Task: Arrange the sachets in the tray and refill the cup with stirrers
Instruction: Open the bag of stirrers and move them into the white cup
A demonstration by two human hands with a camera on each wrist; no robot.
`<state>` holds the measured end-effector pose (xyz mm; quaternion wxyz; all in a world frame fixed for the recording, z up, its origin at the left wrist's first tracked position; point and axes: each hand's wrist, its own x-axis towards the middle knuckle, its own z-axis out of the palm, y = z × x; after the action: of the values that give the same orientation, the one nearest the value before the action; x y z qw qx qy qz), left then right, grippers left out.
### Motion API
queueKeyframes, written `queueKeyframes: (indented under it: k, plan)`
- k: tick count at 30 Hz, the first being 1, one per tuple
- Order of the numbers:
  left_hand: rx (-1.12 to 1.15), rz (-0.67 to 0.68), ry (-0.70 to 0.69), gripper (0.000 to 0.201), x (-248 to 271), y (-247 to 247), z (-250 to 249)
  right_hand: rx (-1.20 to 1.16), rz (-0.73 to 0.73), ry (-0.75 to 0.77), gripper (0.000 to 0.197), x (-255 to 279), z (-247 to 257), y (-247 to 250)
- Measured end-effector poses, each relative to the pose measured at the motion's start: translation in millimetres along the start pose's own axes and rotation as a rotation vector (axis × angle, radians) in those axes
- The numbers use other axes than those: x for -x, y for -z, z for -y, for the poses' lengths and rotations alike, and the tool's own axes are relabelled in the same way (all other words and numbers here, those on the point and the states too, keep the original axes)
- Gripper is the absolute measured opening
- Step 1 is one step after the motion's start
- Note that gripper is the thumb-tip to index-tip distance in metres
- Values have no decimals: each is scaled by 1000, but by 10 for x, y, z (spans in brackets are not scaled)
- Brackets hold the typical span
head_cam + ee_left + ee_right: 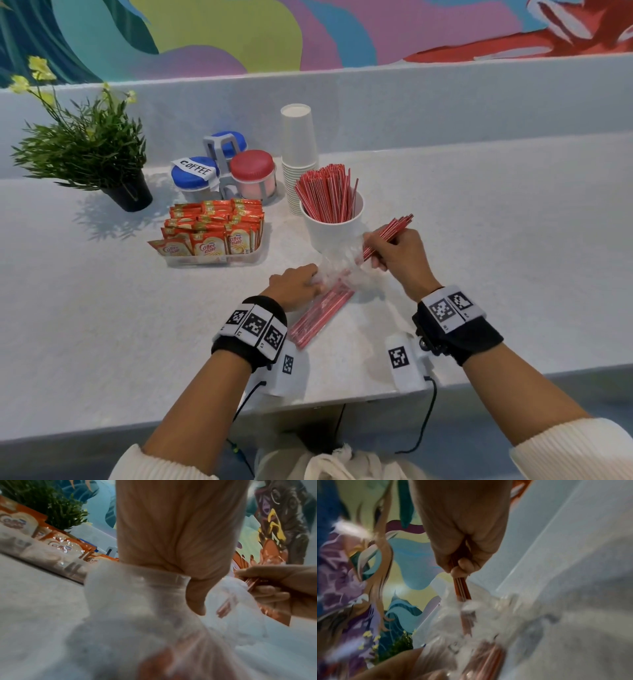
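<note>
A clear plastic bag (pixel 337 270) of red-and-white stirrers (pixel 320 315) lies on the white counter in front of me. My left hand (pixel 296 282) grips the bag's open end (pixel 137 582). My right hand (pixel 397 255) holds a bundle of stirrers (pixel 390 231), their lower ends still inside the bag (pixel 481 615). Just beyond stands a white cup (pixel 334 222) packed with upright stirrers (pixel 327 193). To the left, a clear tray (pixel 212 258) holds rows of orange creamer sachets (pixel 212 226).
A stack of white paper cups (pixel 299 150) stands behind the stirrer cup. Blue- and red-lidded jars (pixel 222 168) in a grey caddy sit behind the tray. A potted plant (pixel 85 144) is at the far left. The counter edge (pixel 308 404) runs near my wrists.
</note>
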<state>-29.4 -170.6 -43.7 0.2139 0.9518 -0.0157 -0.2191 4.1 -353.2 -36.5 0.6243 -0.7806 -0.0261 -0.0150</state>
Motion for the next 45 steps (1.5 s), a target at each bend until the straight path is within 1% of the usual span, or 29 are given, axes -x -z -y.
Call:
queueKeyframes:
  k: [1, 2, 4, 6, 7, 8, 9, 11, 12, 14, 15, 17, 19, 24, 26, 28, 31, 34, 36, 38, 40, 41, 43, 45]
  plan:
    - [-16, -43, 14, 33, -5, -1, 20, 80, -45, 39, 27, -26, 15, 30]
    - [-16, -103, 20, 41, -13, -7, 41, 149, -80, 78, 30, -44, 29, 51]
    - [3, -270, -13, 58, -14, -19, 62, 231, -133, 143, 36, -74, 33, 70]
    - [24, -435, -111, 61, -2, -20, 33, 271, -146, 167, 38, -85, 47, 61]
    - [29, -482, -167, 59, 7, -17, 3, 295, -121, 162, 36, -86, 54, 38]
    - [25, -488, -212, 57, 13, -13, -29, 333, -71, 151, 32, -82, 61, 11]
    - [12, -452, -230, 57, 15, -12, -55, 384, -3, 128, 28, -72, 67, -20]
    - [-20, -312, -181, 63, -1, -25, -71, 455, 126, 83, 23, -53, 46, -72]
    - [-31, -235, -139, 69, -16, -34, -60, 455, 158, 63, 23, -45, 26, -91]
    - [-52, -109, -71, 83, -41, -43, -29, 449, 160, 48, 26, -51, -10, -106]
    - [-58, -70, -55, 86, -43, -33, -20, 457, 152, 50, 27, -57, -10, -110]
    - [-40, -49, -55, 85, -49, 12, -7, 472, 136, 75, 30, -78, 25, -111]
    - [32, -101, -76, 74, -50, 98, -18, 455, 106, 116, 32, -115, 118, -101]
    - [208, -424, -146, 35, -55, 475, -110, 298, 39, 221, 25, -322, 531, -74]
    - [297, -504, -172, 26, -70, 648, -150, 234, 6, 261, 23, -432, 699, -87]
    - [347, -547, -174, 23, -107, 795, -175, 225, -26, 294, 23, -535, 811, -140]
    - [367, -566, -151, 25, -189, 933, -196, 266, -26, 296, 29, -659, 840, -280]
    - [420, -544, -131, 33, -228, 986, -213, 323, 55, 258, 29, -741, 750, -441]
    - [406, -525, -120, 40, -265, 990, -188, 442, 155, 223, 24, -792, 665, -550]
    - [381, -492, -121, 47, -309, 961, -156, 663, 264, 166, 23, -815, 572, -635]
    - [472, -448, -163, 51, -358, 937, -144, 844, 327, 125, 25, -821, 537, -677]
    - [565, -420, -179, 53, -380, 925, -145, 877, 343, 115, 25, -814, 544, -683]
    - [709, -408, -175, 53, -425, 918, -139, 865, 352, 104, 21, -838, 534, -681]
    - [735, -438, -155, 49, -488, 904, -120, 839, 338, 91, 32, -855, 515, -670]
